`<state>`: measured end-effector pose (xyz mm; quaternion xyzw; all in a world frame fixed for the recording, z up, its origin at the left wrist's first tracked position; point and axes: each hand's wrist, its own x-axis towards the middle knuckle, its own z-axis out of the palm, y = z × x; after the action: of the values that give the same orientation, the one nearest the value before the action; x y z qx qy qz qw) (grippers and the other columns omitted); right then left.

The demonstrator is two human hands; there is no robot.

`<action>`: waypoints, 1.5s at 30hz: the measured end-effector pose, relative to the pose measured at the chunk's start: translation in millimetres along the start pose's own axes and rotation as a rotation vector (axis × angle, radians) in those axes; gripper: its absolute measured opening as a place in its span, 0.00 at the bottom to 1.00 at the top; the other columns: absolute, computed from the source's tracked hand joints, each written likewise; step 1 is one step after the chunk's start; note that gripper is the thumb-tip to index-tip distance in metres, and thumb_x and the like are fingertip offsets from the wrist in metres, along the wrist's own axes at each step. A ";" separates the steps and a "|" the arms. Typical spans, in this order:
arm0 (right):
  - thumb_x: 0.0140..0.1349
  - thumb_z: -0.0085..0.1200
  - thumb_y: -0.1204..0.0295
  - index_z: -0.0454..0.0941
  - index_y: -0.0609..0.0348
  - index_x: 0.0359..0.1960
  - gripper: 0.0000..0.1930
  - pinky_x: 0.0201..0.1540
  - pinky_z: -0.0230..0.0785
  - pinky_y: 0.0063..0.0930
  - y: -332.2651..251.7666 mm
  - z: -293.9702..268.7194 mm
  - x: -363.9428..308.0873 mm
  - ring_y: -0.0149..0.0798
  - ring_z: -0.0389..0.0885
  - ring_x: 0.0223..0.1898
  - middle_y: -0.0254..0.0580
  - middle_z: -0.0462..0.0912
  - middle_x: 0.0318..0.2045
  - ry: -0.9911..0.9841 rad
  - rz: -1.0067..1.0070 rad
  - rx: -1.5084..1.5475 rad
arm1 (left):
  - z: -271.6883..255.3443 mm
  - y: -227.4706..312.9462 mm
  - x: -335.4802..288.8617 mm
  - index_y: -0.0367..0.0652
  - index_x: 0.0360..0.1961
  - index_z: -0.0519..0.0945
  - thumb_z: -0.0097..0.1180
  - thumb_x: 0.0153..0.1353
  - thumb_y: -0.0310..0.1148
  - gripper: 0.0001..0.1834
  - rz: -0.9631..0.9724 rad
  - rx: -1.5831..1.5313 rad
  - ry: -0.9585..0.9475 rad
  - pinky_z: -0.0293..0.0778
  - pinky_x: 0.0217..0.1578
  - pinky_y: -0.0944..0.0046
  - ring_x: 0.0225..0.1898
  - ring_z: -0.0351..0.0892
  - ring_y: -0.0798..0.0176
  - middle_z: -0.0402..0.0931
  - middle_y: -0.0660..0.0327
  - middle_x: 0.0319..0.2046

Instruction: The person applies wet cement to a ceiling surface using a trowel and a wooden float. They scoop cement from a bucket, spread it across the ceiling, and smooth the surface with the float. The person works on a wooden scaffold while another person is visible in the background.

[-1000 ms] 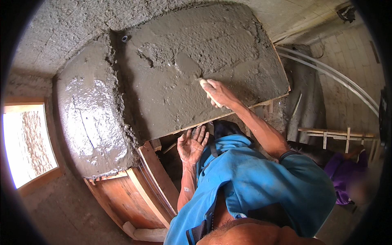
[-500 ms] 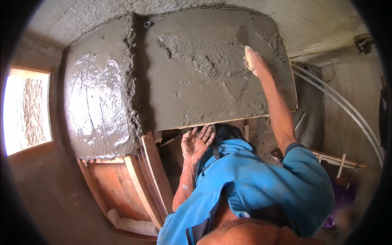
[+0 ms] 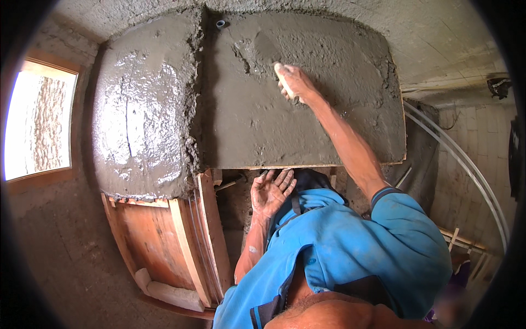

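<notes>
My right hand (image 3: 295, 83) is closed round the pale handle of a trowel (image 3: 267, 48), whose grey blade rests on wet cement (image 3: 329, 126). The cement coats a wide slab in front of me, rough along the far part and smoother toward the front edge. My left hand (image 3: 271, 192) is at the slab's front edge, palm up with the fingers stretched out and holding nothing. To the left, a higher section of wet, shiny cement (image 3: 142, 131) ends in a ragged edge beside the slab.
A short pipe end (image 3: 221, 24) sticks out of the cement at the back. Wooden formwork (image 3: 186, 247) stands below the left section, near a bright window (image 3: 44, 120). Curved pale pipes (image 3: 466, 153) run along the right. Part of another person in purple (image 3: 460, 274) shows at the lower right.
My right hand has swept the trowel leftward across the cement, leaving the rough patch there more evenly spread. My left hand keeps its pose at the front edge. The view has shifted slightly.
</notes>
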<state>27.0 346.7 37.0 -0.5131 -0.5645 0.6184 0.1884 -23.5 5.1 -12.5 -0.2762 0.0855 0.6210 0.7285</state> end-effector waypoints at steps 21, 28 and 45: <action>0.74 0.45 0.56 0.78 0.61 0.49 0.20 0.34 0.77 0.46 2.5 -45.6 99.8 0.53 0.86 0.35 0.53 0.85 0.36 0.230 -0.270 -0.807 | 10.2 1.1 1.2 0.41 0.49 0.84 0.60 0.59 0.42 0.21 -0.006 0.056 0.081 0.49 0.75 0.38 0.75 0.56 0.43 0.65 0.43 0.69; 0.71 0.45 0.60 0.82 0.66 0.40 0.20 0.34 0.79 0.49 -17.4 -112.8 35.5 0.55 0.87 0.30 0.58 0.86 0.31 0.367 0.008 -0.557 | 18.5 -3.7 4.4 0.33 0.51 0.80 0.62 0.56 0.39 0.25 0.002 0.076 0.146 0.51 0.75 0.38 0.76 0.53 0.41 0.58 0.40 0.72; 0.74 0.43 0.55 0.79 0.70 0.39 0.25 0.32 0.77 0.48 86.7 -285.5 -76.6 0.49 0.84 0.25 0.56 0.83 0.26 0.760 0.226 -0.432 | 15.5 4.4 4.4 0.36 0.57 0.78 0.61 0.58 0.42 0.28 -0.045 0.180 0.126 0.51 0.75 0.39 0.75 0.55 0.44 0.59 0.40 0.72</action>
<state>329.8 403.3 38.9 -0.7897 -0.5121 0.2706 0.2023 -30.1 17.1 -2.9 -0.2498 0.1803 0.5756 0.7574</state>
